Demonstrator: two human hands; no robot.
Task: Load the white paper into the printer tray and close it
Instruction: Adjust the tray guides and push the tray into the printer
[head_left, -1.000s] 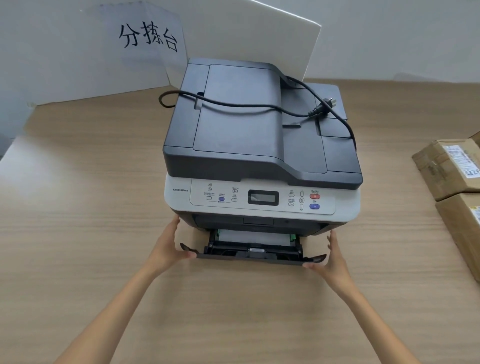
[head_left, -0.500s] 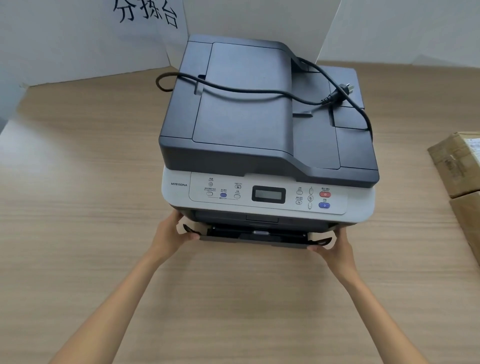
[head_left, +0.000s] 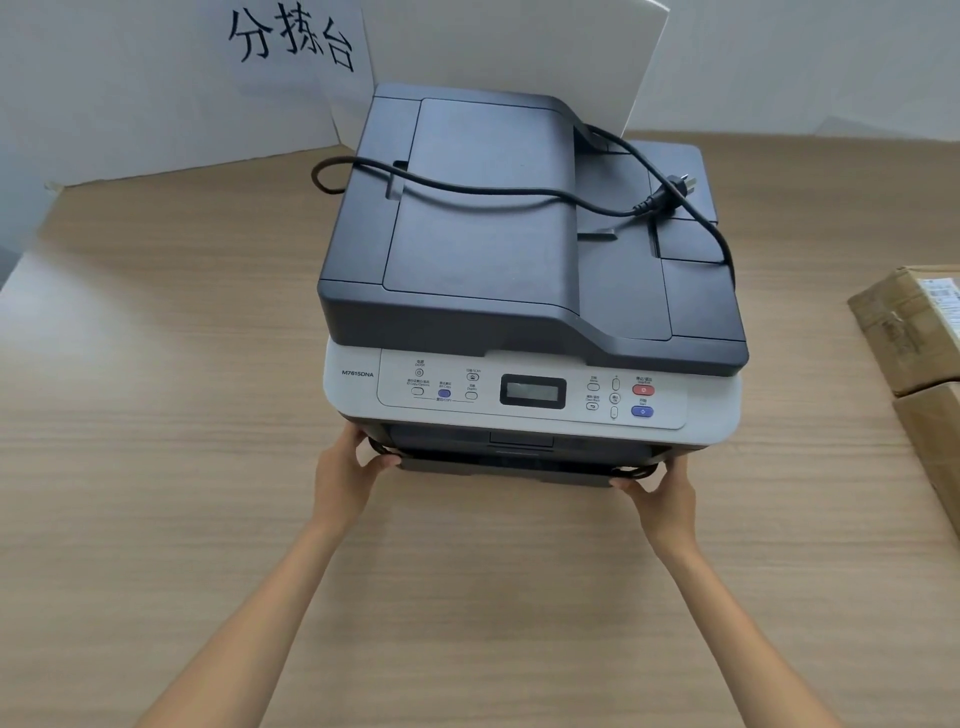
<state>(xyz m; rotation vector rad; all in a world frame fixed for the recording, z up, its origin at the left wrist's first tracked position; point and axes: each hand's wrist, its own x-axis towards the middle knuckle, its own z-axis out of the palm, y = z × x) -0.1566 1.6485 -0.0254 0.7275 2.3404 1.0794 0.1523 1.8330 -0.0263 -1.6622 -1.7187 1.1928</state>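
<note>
The rigid dark plastic paper tray (head_left: 506, 467), lower centre, slides stiffly; hold both front corners. Left hand (head_left: 345, 475) and right hand (head_left: 662, 499) clamp those corners, fingers together.

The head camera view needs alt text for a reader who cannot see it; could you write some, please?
Two bare hands, left hand and right hand, press the printer tray almost fully into a grey and white printer on a wooden table. A black power cord lies across the printer's lid.

cord (head_left: 467, 189) on printer (head_left: 530, 270), boxes (head_left: 914, 332) right
</note>
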